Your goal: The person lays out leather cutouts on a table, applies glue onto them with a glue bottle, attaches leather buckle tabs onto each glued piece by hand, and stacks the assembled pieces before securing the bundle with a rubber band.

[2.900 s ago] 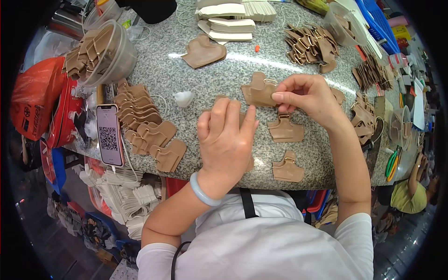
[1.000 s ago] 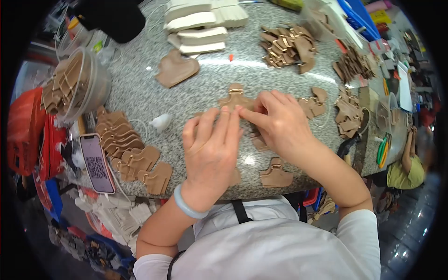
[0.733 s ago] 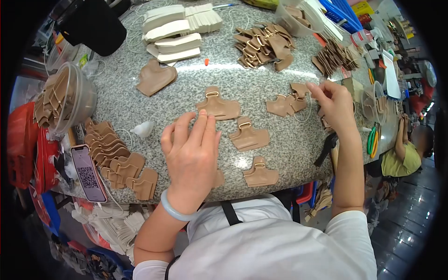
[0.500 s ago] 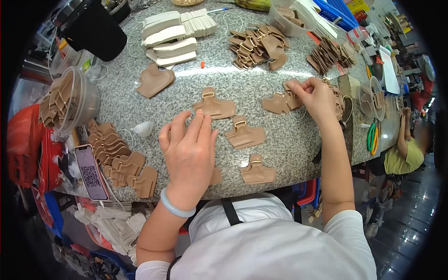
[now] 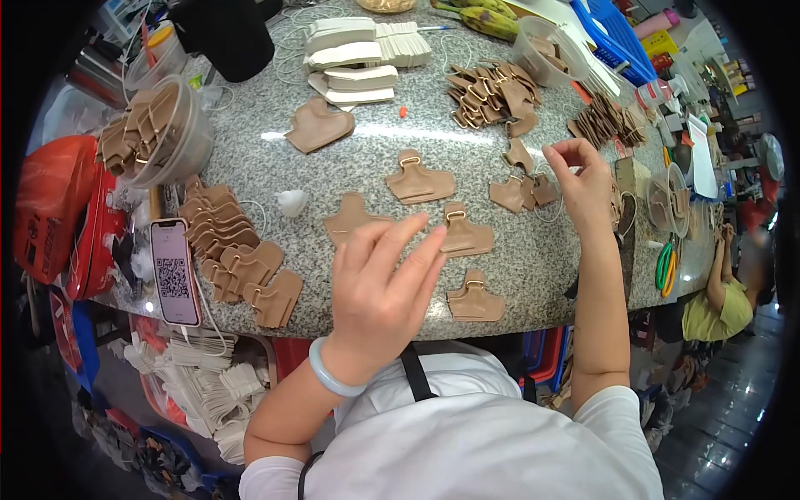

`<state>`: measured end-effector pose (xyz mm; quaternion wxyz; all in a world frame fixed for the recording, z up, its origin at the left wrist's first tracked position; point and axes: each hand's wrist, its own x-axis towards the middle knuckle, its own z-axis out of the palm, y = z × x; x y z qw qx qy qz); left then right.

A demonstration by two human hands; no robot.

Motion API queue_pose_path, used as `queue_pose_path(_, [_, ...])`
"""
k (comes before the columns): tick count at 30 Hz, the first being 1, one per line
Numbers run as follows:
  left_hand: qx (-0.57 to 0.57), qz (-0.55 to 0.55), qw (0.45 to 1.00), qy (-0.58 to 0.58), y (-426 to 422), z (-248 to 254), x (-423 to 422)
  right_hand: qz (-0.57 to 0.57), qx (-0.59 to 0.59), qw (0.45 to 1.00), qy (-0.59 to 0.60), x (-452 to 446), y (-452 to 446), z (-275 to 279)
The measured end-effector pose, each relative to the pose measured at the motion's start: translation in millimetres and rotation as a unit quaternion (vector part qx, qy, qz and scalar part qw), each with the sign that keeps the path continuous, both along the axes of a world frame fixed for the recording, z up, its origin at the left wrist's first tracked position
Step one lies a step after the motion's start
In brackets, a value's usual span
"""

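My left hand [image 5: 385, 279] is over the granite table with its fingers stretched out. Its fingertips reach the left edge of a brown leather piece with a gold buckle [image 5: 468, 237]; I cannot tell whether they touch. Partly behind that hand lies a brown leather piece without a visible buckle [image 5: 357, 215]. Two more buckled leather pieces lie close by, one above [image 5: 421, 180] and one below [image 5: 476, 302]. My right hand [image 5: 587, 185] has thumb and forefinger pinched together; anything between them is too small to make out. Just left of it lie small brown leather pieces [image 5: 510, 193].
A row of leather pieces [image 5: 218, 225] lies at left beside a phone [image 5: 175, 271] and a plastic tub [image 5: 187, 125]. White strips [image 5: 350, 42], a buckled leather pile [image 5: 492, 93] and another tub [image 5: 575, 67] stand at the back. Another person [image 5: 718, 304] sits far right.
My left hand has moved right, off the upper buckled piece, uncovering a leather piece at its left. My right hand has drawn back from the small leather pieces. The whole view has shifted.
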<state>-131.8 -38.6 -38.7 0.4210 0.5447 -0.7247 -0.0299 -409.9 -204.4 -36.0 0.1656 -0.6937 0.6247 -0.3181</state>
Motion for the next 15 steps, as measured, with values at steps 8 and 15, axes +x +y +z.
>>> queue_pose_path(8, [0.026,-0.052,0.998,0.040,28,0,-14,0.072,0.169,0.982,0.046,1,-43,-19])
queue_pose_path(15, [0.029,-0.042,0.994,0.095,45,-7,-10,0.130,0.233,0.958,-0.102,25,-9,27])
